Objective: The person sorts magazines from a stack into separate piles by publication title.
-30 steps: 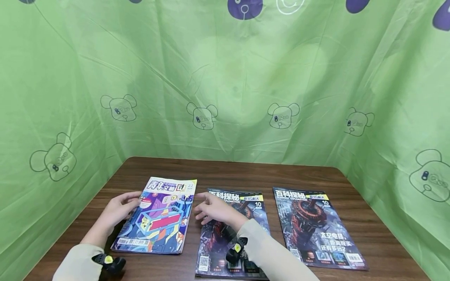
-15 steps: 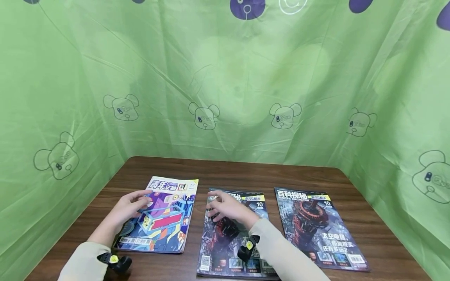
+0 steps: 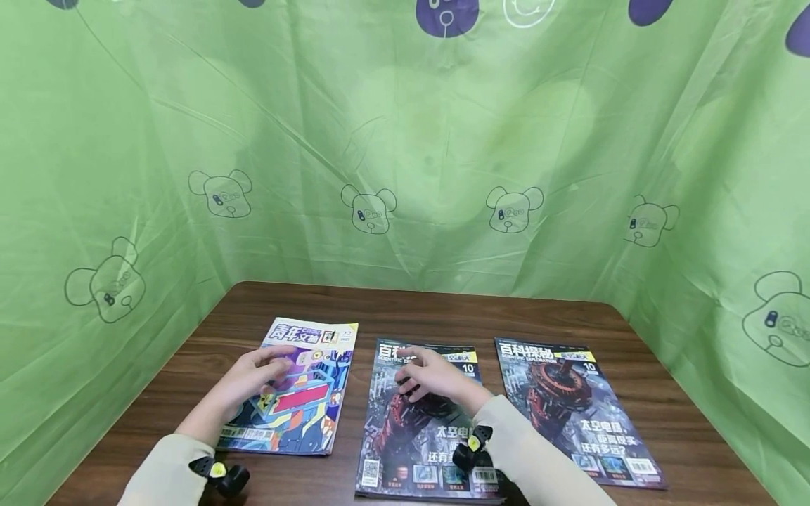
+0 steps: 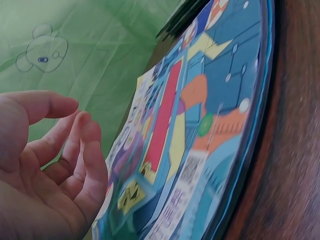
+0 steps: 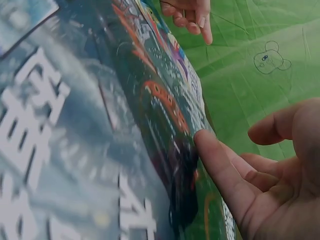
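A colourful magazine (image 3: 308,414) with a purple and blue cover lies at the left. My left hand (image 3: 253,378) hovers over its left part, fingers loosely bent and holding nothing; the left wrist view shows the thumb apart from the fingers of that hand (image 4: 55,165). In the middle lies a dark magazine (image 3: 401,436) with a red machine on its cover. Over its upper half is my right hand (image 3: 439,379), fingers relaxed. From the right wrist, one fingertip of this hand (image 5: 270,185) overlaps the dark cover, with nothing in its grasp.
A second dark magazine (image 3: 563,404) of the same design lies to the right on the brown wooden table (image 3: 443,309). A green curtain (image 3: 430,140) with bear drawings hangs around the back and sides. Each sleeved wrist wears a small black camera (image 3: 471,450).
Both hands have moved right: the left from the colourful magazine's left edge to over its cover, the right from beside that magazine to over the middle one. The magazines stay in place.
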Demonstrator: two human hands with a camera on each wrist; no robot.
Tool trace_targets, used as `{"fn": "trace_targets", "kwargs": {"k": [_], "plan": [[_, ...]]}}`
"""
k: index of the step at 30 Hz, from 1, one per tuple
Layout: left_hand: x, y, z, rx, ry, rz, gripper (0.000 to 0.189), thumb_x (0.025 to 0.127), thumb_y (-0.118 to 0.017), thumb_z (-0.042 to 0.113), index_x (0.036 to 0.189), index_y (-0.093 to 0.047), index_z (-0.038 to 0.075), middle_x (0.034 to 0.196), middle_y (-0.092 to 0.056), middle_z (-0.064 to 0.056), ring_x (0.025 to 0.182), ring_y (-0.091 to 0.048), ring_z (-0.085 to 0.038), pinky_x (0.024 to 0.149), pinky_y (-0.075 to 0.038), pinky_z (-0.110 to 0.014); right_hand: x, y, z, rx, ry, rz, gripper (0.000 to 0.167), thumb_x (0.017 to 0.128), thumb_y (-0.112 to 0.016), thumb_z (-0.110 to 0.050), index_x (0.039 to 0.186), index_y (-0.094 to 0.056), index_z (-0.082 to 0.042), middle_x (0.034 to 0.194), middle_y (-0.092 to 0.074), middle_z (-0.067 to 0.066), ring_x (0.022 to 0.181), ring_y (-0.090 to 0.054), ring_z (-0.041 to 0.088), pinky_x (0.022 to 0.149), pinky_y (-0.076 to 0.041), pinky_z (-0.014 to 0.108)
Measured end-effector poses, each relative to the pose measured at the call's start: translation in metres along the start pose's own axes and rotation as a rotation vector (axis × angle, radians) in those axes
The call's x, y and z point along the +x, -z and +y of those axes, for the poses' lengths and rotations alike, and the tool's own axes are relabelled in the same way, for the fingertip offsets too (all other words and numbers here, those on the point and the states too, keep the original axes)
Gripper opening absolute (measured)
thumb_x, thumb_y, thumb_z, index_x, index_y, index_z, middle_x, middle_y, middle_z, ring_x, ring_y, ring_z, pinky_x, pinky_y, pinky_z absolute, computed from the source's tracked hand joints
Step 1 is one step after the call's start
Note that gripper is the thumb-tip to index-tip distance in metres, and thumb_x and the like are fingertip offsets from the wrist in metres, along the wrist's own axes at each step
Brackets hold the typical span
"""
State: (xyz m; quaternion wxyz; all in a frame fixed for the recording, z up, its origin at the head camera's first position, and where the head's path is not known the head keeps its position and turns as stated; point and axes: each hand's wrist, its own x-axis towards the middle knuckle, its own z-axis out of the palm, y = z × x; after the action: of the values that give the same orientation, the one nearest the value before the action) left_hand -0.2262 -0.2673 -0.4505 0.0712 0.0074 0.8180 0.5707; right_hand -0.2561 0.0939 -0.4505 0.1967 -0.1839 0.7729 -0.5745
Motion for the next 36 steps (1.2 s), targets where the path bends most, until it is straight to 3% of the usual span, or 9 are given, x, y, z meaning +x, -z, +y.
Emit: {"fn": "trace_targets", "kwargs": {"k": [14, 24, 36], "plan": [[0.003, -0.023, 0.005, -0.009, 0.002, -0.047, 0.051, 0.099, -0.065, 0.03, 0.142, -0.055, 0.005, 0.121, -0.065, -0.017, 0.102, -0.066, -0.028, 0.077, -0.057, -0.04, -0.015, 0.014, 0.009, -0.031, -0.016, 0.024, 0.045, 0.104, -0.044, -0.008, 0.146, -0.04, 0.006, 0.102, -0.067, 0.016, 0.085, -0.07, 0.028, 0.066, -0.061, 0.04], [0.004, -0.043, 0.008, -0.034, -0.016, -0.14, 0.049, 0.097, -0.066, 0.027, 0.139, -0.056, 0.003, 0.118, -0.066, -0.014, 0.102, -0.067, -0.028, 0.082, -0.058, -0.043, -0.028, 0.03, 0.013, -0.047, -0.031, 0.03, 0.044, 0.104, -0.043, -0.008, 0.145, -0.042, 0.006, 0.103, -0.066, 0.015, 0.084, -0.069, 0.027, 0.065, -0.061, 0.04], [0.006, -0.063, 0.01, -0.131, -0.068, -0.255, 0.05, 0.099, -0.064, 0.021, 0.141, -0.051, -0.003, 0.113, -0.066, -0.017, 0.097, -0.068, -0.027, 0.074, -0.06, -0.037, -0.046, 0.04, 0.019, -0.073, -0.025, 0.054, 0.043, 0.1, -0.05, -0.009, 0.141, -0.049, 0.007, 0.099, -0.067, 0.014, 0.08, -0.068, 0.027, 0.061, -0.061, 0.041]]}}
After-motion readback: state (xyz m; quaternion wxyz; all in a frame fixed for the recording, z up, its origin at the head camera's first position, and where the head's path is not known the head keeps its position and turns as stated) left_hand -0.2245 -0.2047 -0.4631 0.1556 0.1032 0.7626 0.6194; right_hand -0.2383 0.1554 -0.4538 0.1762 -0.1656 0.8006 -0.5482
